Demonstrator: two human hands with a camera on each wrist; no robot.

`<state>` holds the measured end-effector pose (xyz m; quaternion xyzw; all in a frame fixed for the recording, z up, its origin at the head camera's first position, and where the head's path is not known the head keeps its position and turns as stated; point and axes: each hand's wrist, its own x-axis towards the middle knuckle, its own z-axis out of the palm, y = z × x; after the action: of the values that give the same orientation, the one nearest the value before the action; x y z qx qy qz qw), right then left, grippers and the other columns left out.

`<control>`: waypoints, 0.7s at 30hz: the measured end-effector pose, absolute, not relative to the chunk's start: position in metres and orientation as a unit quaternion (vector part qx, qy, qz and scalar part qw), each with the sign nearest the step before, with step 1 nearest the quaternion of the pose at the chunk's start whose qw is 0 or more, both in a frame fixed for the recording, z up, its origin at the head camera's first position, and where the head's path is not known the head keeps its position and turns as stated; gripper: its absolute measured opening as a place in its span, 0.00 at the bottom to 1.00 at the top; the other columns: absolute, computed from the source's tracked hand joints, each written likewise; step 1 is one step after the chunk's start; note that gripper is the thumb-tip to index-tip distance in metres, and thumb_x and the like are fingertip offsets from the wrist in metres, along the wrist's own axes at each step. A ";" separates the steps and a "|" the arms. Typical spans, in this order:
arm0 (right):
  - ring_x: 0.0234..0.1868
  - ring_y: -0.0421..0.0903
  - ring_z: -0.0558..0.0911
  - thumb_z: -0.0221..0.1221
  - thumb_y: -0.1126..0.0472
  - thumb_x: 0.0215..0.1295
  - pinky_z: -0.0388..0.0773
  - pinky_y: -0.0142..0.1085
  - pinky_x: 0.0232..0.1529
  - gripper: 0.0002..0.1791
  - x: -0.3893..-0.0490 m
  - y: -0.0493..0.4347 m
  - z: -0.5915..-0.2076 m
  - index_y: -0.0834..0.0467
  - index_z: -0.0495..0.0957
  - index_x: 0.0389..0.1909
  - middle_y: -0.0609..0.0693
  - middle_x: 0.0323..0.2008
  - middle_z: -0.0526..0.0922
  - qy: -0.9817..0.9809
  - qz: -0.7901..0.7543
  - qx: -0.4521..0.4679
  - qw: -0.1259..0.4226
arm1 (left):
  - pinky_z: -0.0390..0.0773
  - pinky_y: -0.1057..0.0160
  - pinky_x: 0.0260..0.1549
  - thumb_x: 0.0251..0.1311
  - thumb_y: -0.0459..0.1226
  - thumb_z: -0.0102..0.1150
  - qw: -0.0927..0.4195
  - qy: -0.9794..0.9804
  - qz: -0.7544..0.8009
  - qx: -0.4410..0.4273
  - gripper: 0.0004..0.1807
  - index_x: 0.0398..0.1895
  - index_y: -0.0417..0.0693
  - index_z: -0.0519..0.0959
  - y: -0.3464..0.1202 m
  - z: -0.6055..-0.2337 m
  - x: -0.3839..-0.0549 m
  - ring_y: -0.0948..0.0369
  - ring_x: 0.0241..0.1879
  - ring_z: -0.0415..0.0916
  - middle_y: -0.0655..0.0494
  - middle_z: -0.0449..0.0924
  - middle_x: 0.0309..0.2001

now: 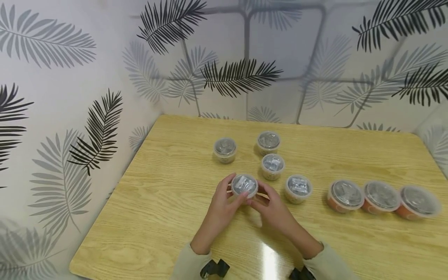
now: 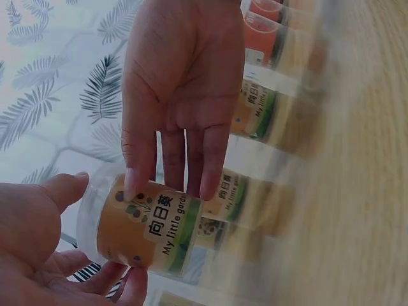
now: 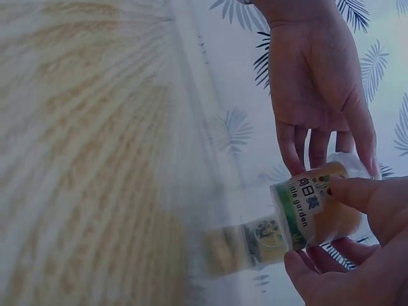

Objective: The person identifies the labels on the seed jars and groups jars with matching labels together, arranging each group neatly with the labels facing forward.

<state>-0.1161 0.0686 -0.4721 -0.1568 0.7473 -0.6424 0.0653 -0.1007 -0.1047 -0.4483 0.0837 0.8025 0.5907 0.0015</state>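
Note:
Both hands hold a small round plant-kit tub (image 1: 244,183) with a clear lid and a silvery packet under the lid. My left hand (image 1: 224,204) grips its left side, thumb at the front, and my right hand (image 1: 271,208) holds the right side with its fingertips. In the left wrist view, the tub (image 2: 143,223) shows a yellow-brown label with a green band reading "My little garden". It tilts sideways in that view, between my left hand (image 2: 32,236) and right hand (image 2: 185,83). The right wrist view shows the tub (image 3: 319,204) between the same fingers.
Several similar tubs stand close by: one behind left (image 1: 225,150), one at the back (image 1: 268,142), one nearer (image 1: 272,166) and one to the right (image 1: 298,188). Farther right, three larger orange tubs (image 1: 380,197) form a row on the wooden table (image 1: 147,210). Leaf-patterned covering (image 1: 224,97) rises behind.

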 end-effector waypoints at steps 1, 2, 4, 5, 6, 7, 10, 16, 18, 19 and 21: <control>0.58 0.54 0.68 0.63 0.62 0.58 0.66 0.44 0.58 0.31 -0.115 0.070 -0.470 0.63 0.64 0.62 0.57 0.57 0.69 0.744 -0.646 -0.157 0.062 | 0.69 0.53 0.53 0.61 0.47 0.58 -0.002 0.800 0.593 0.088 0.36 0.68 0.43 0.57 -0.104 -0.449 -0.102 0.54 0.54 0.65 0.48 0.61 0.61; 0.58 0.54 0.69 0.64 0.62 0.58 0.66 0.44 0.58 0.31 -0.114 0.071 -0.467 0.62 0.64 0.62 0.57 0.57 0.69 0.742 -0.650 -0.157 0.058 | 0.68 0.54 0.54 0.60 0.48 0.58 -0.001 0.796 0.599 0.089 0.37 0.68 0.45 0.57 -0.103 -0.448 -0.102 0.55 0.54 0.65 0.50 0.61 0.61; 0.57 0.52 0.69 0.64 0.60 0.58 0.67 0.43 0.58 0.31 -0.113 0.074 -0.463 0.60 0.65 0.61 0.55 0.57 0.70 0.739 -0.653 -0.156 0.053 | 0.68 0.53 0.54 0.59 0.48 0.59 -0.003 0.786 0.610 0.099 0.37 0.68 0.45 0.57 -0.102 -0.446 -0.102 0.54 0.55 0.64 0.51 0.61 0.61; 0.57 0.52 0.69 0.64 0.60 0.58 0.67 0.42 0.58 0.31 -0.112 0.076 -0.460 0.59 0.65 0.62 0.55 0.56 0.70 0.738 -0.655 -0.155 0.051 | 0.68 0.53 0.54 0.59 0.48 0.59 -0.002 0.781 0.616 0.104 0.38 0.68 0.46 0.56 -0.102 -0.445 -0.102 0.54 0.55 0.64 0.51 0.61 0.61; 0.57 0.51 0.69 0.63 0.59 0.59 0.68 0.41 0.58 0.30 -0.111 0.077 -0.458 0.58 0.65 0.62 0.54 0.56 0.70 0.735 -0.658 -0.153 0.052 | 0.68 0.53 0.55 0.59 0.48 0.60 0.000 0.776 0.621 0.108 0.38 0.68 0.46 0.56 -0.101 -0.443 -0.102 0.53 0.55 0.64 0.52 0.61 0.61; 0.57 0.50 0.70 0.63 0.59 0.60 0.69 0.40 0.57 0.29 -0.111 0.079 -0.457 0.57 0.65 0.62 0.53 0.56 0.70 0.731 -0.664 -0.151 0.054 | 0.67 0.53 0.55 0.59 0.47 0.60 0.002 0.770 0.628 0.113 0.38 0.69 0.47 0.55 -0.101 -0.442 -0.101 0.53 0.55 0.64 0.52 0.61 0.61; 0.56 0.51 0.70 0.61 0.60 0.61 0.72 0.37 0.54 0.27 -0.110 0.082 -0.452 0.58 0.66 0.60 0.54 0.54 0.70 0.717 -0.678 -0.152 0.056 | 0.67 0.54 0.56 0.60 0.46 0.59 0.007 0.757 0.642 0.121 0.37 0.69 0.47 0.55 -0.100 -0.438 -0.100 0.54 0.56 0.63 0.53 0.61 0.60; 0.54 0.50 0.71 0.58 0.59 0.64 0.74 0.34 0.51 0.24 -0.109 0.086 -0.445 0.60 0.67 0.59 0.55 0.53 0.72 0.726 -0.671 -0.144 0.045 | 0.67 0.56 0.56 0.62 0.40 0.58 0.017 0.729 0.673 0.124 0.35 0.69 0.44 0.54 -0.097 -0.423 -0.095 0.55 0.54 0.64 0.50 0.62 0.59; 0.54 0.49 0.71 0.57 0.57 0.65 0.74 0.34 0.50 0.24 -0.108 0.088 -0.443 0.60 0.67 0.60 0.54 0.53 0.72 0.739 -0.659 -0.133 0.043 | 0.67 0.56 0.55 0.62 0.39 0.57 0.019 0.723 0.680 0.122 0.34 0.69 0.44 0.54 -0.096 -0.418 -0.094 0.54 0.54 0.64 0.49 0.62 0.58; 0.53 0.49 0.72 0.57 0.56 0.66 0.73 0.33 0.50 0.24 -0.108 0.089 -0.442 0.60 0.67 0.60 0.54 0.53 0.72 0.745 -0.653 -0.127 0.044 | 0.67 0.57 0.55 0.62 0.39 0.57 0.020 0.721 0.682 0.121 0.34 0.69 0.45 0.55 -0.096 -0.417 -0.093 0.54 0.53 0.64 0.49 0.62 0.58; 0.53 0.48 0.72 0.56 0.55 0.66 0.73 0.33 0.49 0.23 -0.107 0.090 -0.440 0.59 0.67 0.59 0.54 0.52 0.73 0.752 -0.646 -0.120 0.045 | 0.68 0.56 0.54 0.63 0.39 0.57 0.020 0.721 0.682 0.119 0.33 0.68 0.46 0.56 -0.095 -0.416 -0.093 0.54 0.53 0.64 0.49 0.63 0.57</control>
<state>-0.1072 0.0903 -0.4398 -0.1200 0.7521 -0.6465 0.0453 -0.0931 -0.0949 -0.4158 0.1191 0.7211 0.6823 0.0197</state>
